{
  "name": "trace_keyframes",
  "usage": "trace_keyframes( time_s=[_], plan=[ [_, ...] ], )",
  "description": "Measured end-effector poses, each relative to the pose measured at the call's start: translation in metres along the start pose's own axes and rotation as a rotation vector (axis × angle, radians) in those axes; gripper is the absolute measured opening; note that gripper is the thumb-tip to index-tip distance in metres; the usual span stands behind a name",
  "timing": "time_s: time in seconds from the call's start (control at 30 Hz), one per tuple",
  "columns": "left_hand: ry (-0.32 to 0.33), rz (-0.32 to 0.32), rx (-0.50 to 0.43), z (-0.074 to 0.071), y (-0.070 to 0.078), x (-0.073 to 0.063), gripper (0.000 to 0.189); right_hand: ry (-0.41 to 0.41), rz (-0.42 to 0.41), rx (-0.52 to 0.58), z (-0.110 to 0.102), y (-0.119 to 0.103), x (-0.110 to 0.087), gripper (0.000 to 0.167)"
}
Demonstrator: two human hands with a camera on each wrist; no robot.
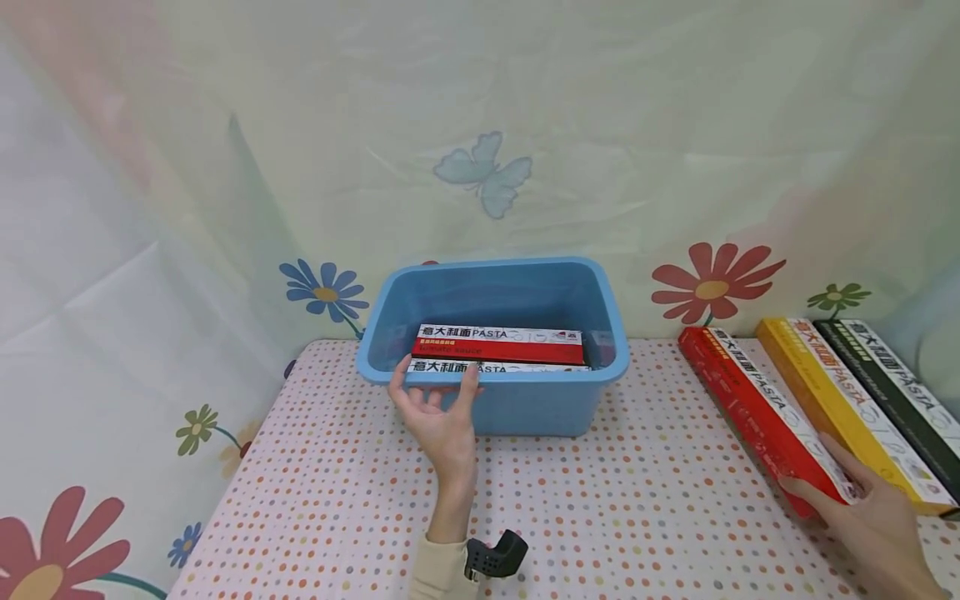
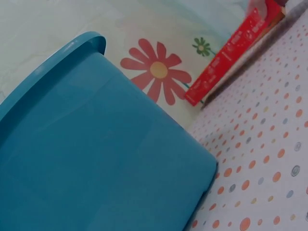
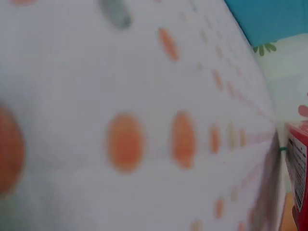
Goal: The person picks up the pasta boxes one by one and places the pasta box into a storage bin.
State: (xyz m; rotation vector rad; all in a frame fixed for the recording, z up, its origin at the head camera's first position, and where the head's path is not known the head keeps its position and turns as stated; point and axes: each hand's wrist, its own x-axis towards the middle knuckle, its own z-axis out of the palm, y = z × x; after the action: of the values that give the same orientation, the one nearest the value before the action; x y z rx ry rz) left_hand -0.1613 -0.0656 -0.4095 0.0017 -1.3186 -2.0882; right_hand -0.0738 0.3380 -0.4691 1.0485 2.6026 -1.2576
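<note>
My left hand (image 1: 442,417) holds the front rim of a blue plastic bin (image 1: 525,408), thumb and index finger up at the rim. Inside the bin lie a red pasta box (image 1: 498,343) and, in front of it, another pasta box (image 1: 525,367) partly hidden by the rim. At the right, my right hand (image 1: 873,517) grips the near end of a red pasta box (image 1: 757,400), thumb on one side and fingers on the other. The same red box (image 2: 231,57) slants above the table in the left wrist view. Only part of this box (image 3: 301,178) shows in the right wrist view.
To the right of the held box lie a yellow pasta box (image 1: 847,400) and a black pasta box (image 1: 892,392), side by side. A dotted cloth covers the table (image 1: 637,500). Behind the bin hangs a flowered curtain (image 1: 600,125).
</note>
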Motion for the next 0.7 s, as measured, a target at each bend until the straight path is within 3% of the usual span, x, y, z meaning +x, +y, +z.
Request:
trace_keyframes(
  time_s=[0.07, 0.3, 0.4, 0.57, 0.7],
  plan=[
    [-0.001, 0.002, 0.001, 0.000, 0.000, 0.000, 0.083, 0.002, -0.057, 0.014, -0.004, -0.005, -0.004, 0.097],
    [-0.001, 0.010, -0.003, 0.000, -0.002, 0.001, 0.083, 0.098, -0.414, -0.005, -0.022, -0.043, -0.025, 0.084],
    [0.002, 0.013, -0.005, 0.000, -0.002, 0.001, 0.083, 0.111, -0.550, 0.040, -0.029, -0.063, -0.030, 0.085],
    [0.007, 0.008, 0.007, 0.001, -0.001, 0.001, 0.083, 0.057, -0.778, 0.109, -0.034, -0.101, -0.032, 0.089],
    [0.013, -0.008, 0.029, 0.002, -0.001, 0.000, 0.084, -0.021, -0.908, 0.077, -0.035, -0.135, -0.028, 0.090]
  ],
)
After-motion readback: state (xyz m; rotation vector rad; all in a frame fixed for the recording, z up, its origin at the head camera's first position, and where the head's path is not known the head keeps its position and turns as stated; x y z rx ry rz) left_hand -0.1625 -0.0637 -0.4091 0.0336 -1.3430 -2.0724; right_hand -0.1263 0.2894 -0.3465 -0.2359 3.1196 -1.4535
